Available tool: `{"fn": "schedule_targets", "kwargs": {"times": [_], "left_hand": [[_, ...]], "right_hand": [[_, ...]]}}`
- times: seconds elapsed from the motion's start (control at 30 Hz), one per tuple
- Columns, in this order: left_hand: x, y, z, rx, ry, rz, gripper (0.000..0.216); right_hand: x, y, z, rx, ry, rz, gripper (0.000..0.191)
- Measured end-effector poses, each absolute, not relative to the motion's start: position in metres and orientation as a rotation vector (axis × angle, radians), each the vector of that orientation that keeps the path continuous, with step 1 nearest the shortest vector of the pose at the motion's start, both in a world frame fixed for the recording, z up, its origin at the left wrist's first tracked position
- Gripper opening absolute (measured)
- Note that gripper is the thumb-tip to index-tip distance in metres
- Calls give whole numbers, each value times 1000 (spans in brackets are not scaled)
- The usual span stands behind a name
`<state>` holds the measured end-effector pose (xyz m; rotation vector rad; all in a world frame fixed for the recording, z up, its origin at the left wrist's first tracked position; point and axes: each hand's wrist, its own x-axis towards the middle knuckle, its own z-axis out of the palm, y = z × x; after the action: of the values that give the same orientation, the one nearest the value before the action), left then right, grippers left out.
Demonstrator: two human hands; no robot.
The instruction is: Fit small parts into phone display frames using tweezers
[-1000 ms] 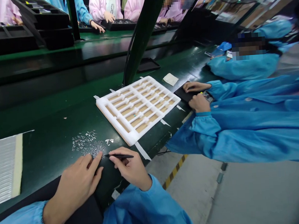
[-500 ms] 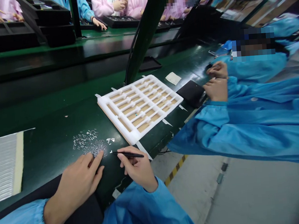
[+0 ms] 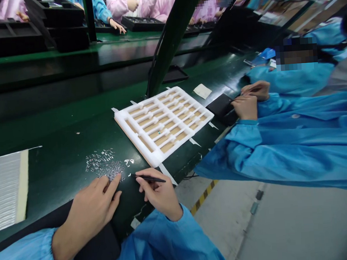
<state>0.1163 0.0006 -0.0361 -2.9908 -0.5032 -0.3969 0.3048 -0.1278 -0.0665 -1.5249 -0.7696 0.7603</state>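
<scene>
My left hand (image 3: pixel 91 209) lies on the green bench with its fingers stretched forward, fingertips at the near edge of a scatter of small silvery metal parts (image 3: pixel 104 163). My right hand (image 3: pixel 158 194) is closed in a pinch on black tweezers (image 3: pixel 148 178), whose tip points left toward the same parts. A white foam tray (image 3: pixel 164 122) with several long slots holding tan strips sits just beyond, its corners taped to the bench.
A ribbed white sheet (image 3: pixel 5 189) lies at the far left. A co-worker in a blue coat has both hands (image 3: pixel 250 101) at a black pad (image 3: pixel 222 105) on the right. A green post (image 3: pixel 170 39) rises behind the tray. Black trays (image 3: pixel 30 33) line the far bench.
My right hand with the tweezers has shifted slightly right, away from the left fingertips. The co-worker's hands have drawn back from the middle of the black pad to its right edge.
</scene>
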Motion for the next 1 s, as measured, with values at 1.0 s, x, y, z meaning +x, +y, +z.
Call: {"fn": "schedule_targets", "kwargs": {"times": [1.0], "left_hand": [[123,5,-32,-2977,-443,-319,37]], "right_hand": [[312,-102,-53,-1541,-623,1052,42]]}}
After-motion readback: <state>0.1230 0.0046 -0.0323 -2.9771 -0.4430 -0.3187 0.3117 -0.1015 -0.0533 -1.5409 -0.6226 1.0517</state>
